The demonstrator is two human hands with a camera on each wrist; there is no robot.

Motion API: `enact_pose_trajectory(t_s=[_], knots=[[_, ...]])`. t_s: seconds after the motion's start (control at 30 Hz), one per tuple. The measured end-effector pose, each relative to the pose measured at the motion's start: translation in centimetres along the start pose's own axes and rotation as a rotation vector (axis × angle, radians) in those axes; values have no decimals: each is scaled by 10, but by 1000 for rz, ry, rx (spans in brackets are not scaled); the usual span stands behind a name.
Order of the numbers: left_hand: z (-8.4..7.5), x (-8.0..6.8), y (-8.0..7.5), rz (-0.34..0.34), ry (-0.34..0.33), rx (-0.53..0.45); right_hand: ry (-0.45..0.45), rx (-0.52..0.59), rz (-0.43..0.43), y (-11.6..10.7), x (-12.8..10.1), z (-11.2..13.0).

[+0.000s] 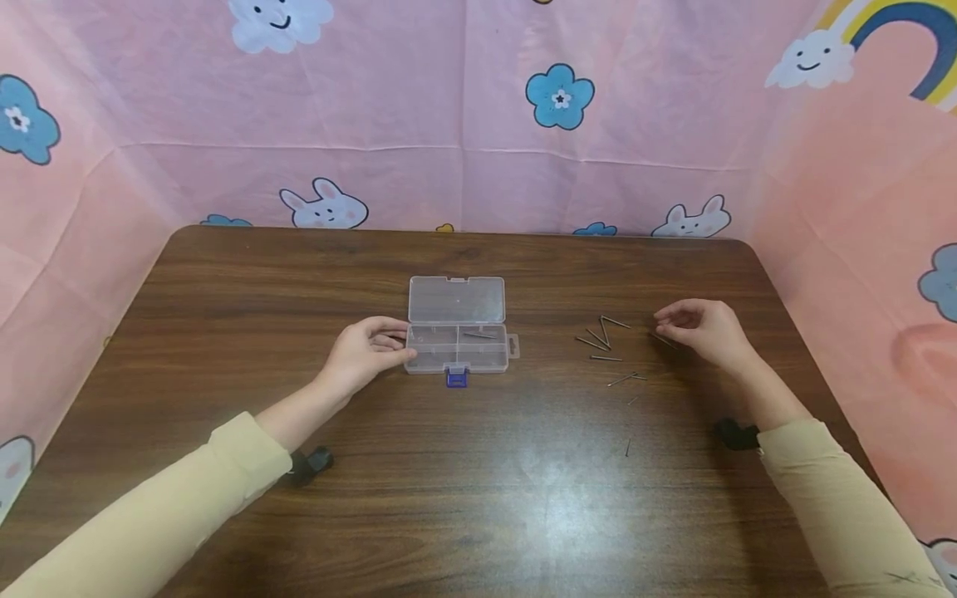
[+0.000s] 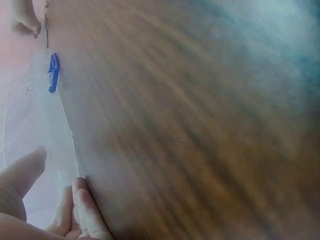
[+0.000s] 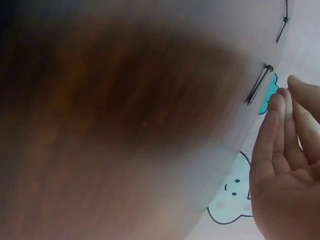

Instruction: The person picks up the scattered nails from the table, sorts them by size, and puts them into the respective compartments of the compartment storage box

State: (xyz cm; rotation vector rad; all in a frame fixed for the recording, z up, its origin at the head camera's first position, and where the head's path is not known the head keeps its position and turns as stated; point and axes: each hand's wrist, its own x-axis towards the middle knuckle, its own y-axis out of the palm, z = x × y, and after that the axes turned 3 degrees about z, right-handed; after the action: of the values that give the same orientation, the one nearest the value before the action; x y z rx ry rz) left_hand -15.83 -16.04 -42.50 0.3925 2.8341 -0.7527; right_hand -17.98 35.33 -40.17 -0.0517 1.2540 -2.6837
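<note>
From the head view, a clear plastic compartment box (image 1: 458, 347) sits near the middle of the wooden bench (image 1: 478, 498), its lid (image 1: 457, 300) folded open toward the far edge and a blue latch (image 1: 457, 379) on its near side. One nail (image 1: 478, 335) lies in a far compartment. The left hand (image 1: 368, 352) grasps the box's left end, fingers curled onto its rim. Toward the right edge, a loose scatter of nails (image 1: 602, 336) lies on the bench, well apart from the box. The right hand (image 1: 703, 329) hovers just beside them, its fingers loosely curled over one nail (image 1: 661, 339); whether it touches that nail cannot be told. From the left wrist view, blurred, the left hand's (image 2: 45, 210) fingers (image 2: 85, 207) rest along the box's (image 2: 50, 135) edge, with the blue latch (image 2: 53, 73) farther along. From the right wrist view, also blurred, the right hand (image 3: 287, 165) is released, fingers (image 3: 272, 130) nearly straight and holding nothing, their tips near a nail (image 3: 259, 84) lying on the bench (image 3: 125, 125); another nail (image 3: 282, 25) lies beyond it.
</note>
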Motion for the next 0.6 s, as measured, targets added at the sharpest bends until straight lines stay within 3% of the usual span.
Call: enact_pose_trajectory(t_s=[0.27,0.6], knots=[[1,1,0,5,4,7,34,-45,46,-1,0,-7],[1,1,0,-1,3,-3,41,6,104,-4,-1,-12]])
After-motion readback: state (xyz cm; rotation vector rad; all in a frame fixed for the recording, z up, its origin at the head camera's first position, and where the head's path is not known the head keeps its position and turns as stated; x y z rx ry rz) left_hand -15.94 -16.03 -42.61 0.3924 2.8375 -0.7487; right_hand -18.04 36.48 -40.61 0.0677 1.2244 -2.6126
